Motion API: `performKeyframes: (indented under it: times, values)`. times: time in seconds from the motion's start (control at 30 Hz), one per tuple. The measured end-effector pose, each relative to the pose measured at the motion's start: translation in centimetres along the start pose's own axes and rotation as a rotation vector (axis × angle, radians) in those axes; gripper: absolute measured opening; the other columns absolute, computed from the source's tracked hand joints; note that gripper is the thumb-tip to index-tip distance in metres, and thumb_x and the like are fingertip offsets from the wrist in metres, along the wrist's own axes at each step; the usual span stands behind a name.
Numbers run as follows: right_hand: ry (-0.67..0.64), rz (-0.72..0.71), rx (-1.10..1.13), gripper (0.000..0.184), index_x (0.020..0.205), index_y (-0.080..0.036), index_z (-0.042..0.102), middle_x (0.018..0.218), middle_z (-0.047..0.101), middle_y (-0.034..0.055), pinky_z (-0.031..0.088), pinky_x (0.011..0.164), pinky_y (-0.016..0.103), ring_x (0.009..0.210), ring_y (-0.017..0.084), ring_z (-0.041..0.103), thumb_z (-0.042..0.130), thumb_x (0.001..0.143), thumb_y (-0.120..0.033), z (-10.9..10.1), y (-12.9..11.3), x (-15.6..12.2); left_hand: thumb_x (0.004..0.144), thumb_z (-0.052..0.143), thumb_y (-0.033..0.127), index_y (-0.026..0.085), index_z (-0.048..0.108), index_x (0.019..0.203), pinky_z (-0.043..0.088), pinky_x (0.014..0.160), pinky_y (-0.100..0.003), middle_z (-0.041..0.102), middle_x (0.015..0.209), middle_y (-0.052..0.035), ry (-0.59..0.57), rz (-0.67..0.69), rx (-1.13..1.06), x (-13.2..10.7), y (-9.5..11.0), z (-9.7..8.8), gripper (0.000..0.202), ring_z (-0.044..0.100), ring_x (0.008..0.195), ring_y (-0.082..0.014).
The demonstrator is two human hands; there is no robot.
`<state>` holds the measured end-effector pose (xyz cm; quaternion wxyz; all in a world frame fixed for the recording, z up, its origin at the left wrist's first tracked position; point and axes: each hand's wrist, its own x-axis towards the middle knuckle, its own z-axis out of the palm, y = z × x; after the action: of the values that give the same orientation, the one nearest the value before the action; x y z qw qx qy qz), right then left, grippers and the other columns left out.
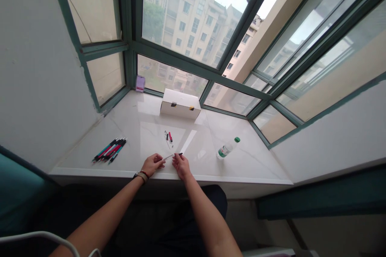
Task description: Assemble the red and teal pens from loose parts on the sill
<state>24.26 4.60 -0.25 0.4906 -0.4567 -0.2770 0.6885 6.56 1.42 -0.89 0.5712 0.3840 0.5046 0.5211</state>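
Just above the front edge of the white sill, my left hand (153, 164) pinches one end of a slim pen with a clear or whitish barrel (168, 157). My right hand (181, 166) is closed at the pen's other end, where a dark tip pokes out beyond the fingers. Whether that dark piece is joined to the barrel is too small to tell. Behind the hands lie several small pen parts (169, 136), some black, one pinkish red, others thin and pale. To the left, a bundle of pens (110, 150) in black, red and teal rests on the sill.
A white box (180, 108) with two dark-and-yellow tabs stands at the back by the window. On the right a clear water bottle (227, 148) with a green cap stands upright. A small purple box (140, 83) sits in the left window corner. The sill's front edge (241, 180) runs below my hands.
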Motion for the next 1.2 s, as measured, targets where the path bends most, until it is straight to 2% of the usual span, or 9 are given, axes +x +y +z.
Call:
performKeyframes:
  times: [0.23,0.33,0.4,0.57,0.63,0.83,1.03,1.13,1.2]
  values:
    - [0.066,-0.03,0.126,0.033,0.094,-0.021,0.064,0.09,0.071,0.0043,0.052,0.063,0.023,0.073,0.013,0.065,0.077,0.075,-0.044,-0.5,0.0,0.1,0.057,0.083,0.049,0.018,0.058,0.079,0.056,0.054,-0.028,0.073,0.067,-0.0044,0.047,0.02,-0.009,0.0,-0.2,0.0,0.046,0.07,0.058,-0.0191]
    - [0.081,-0.034,0.102,0.034,0.092,-0.02,0.063,0.089,0.071,0.0053,0.052,0.062,0.023,0.071,0.012,0.065,0.078,0.073,-0.044,-0.3,0.2,0.1,0.056,0.083,0.051,0.018,0.057,0.082,0.055,0.054,-0.028,0.073,0.069,-0.0048,0.073,0.005,-0.026,0.1,-0.2,-0.2,0.05,0.07,0.058,-0.0181]
    - [0.072,-0.045,-0.04,0.035,0.088,-0.018,0.062,0.084,0.071,0.0053,0.052,0.06,0.023,0.065,0.012,0.063,0.077,0.072,-0.045,0.1,0.3,0.2,0.055,0.083,0.054,0.017,0.056,0.083,0.056,0.053,-0.028,0.074,0.072,-0.0051,0.099,-0.006,-0.065,0.2,-0.2,-0.4,0.053,0.068,0.057,-0.0169]
    - [-0.062,-0.007,-0.753,0.036,0.073,-0.02,0.055,0.065,0.065,0.0011,0.048,0.047,0.024,0.047,0.013,0.059,0.066,0.079,-0.053,1.6,-0.4,1.1,0.05,0.085,0.055,0.017,0.053,0.084,0.057,0.055,-0.029,0.074,0.073,-0.0047,0.174,-0.022,-0.189,0.7,-0.3,-1.1,0.06,0.064,0.052,-0.0125]
    - [-0.083,0.024,-0.876,0.036,0.07,-0.021,0.053,0.057,0.062,-0.0006,0.045,0.044,0.025,0.042,0.014,0.057,0.069,0.078,-0.052,2.2,-1.1,1.9,0.05,0.085,0.055,0.017,0.053,0.085,0.056,0.055,-0.028,0.074,0.074,-0.0046,0.195,-0.023,-0.219,0.8,-0.4,-1.3,0.061,0.062,0.051,-0.0109]
    - [-0.067,0.038,-1.128,0.032,0.066,-0.019,0.057,0.046,0.057,-0.0013,0.043,0.048,0.025,0.038,0.016,0.056,0.078,0.072,-0.043,3.2,-2.9,4.9,0.055,0.084,0.053,0.017,0.052,0.088,0.055,0.055,-0.026,0.073,0.074,-0.0038,0.208,-0.015,-0.252,0.9,-0.6,-1.5,0.058,0.059,0.049,-0.0089]
    - [0.063,-0.097,-1.323,0.037,0.078,-0.02,0.059,0.057,0.063,0.0004,0.041,0.052,0.024,0.043,0.015,0.058,0.071,0.077,-0.054,3.1,-2.9,5.0,0.058,0.083,0.052,0.017,0.051,0.089,0.052,0.053,-0.024,0.073,0.074,-0.0036,0.187,-0.008,-0.252,0.9,-0.8,-1.5,0.056,0.057,0.049,-0.0082]
    - [0.147,-0.224,-1.243,0.036,0.077,-0.019,0.058,0.065,0.064,0.0023,0.041,0.052,0.024,0.049,0.014,0.058,0.06,0.086,-0.054,3.3,-2.5,4.1,0.058,0.083,0.052,0.017,0.051,0.089,0.05,0.051,-0.024,0.073,0.072,-0.0034,0.175,-0.006,-0.245,0.9,-0.9,-1.4,0.056,0.057,0.048,-0.0085]
    - [0.107,-0.245,-1.084,0.038,0.077,-0.019,0.059,0.066,0.063,0.0023,0.042,0.05,0.023,0.049,0.013,0.057,0.051,0.09,-0.053,3.8,-2.5,3.7,0.059,0.083,0.053,0.017,0.051,0.089,0.05,0.051,-0.024,0.072,0.071,-0.0032,0.164,-0.004,-0.229,0.9,-0.9,-1.4,0.056,0.056,0.048,-0.0088]
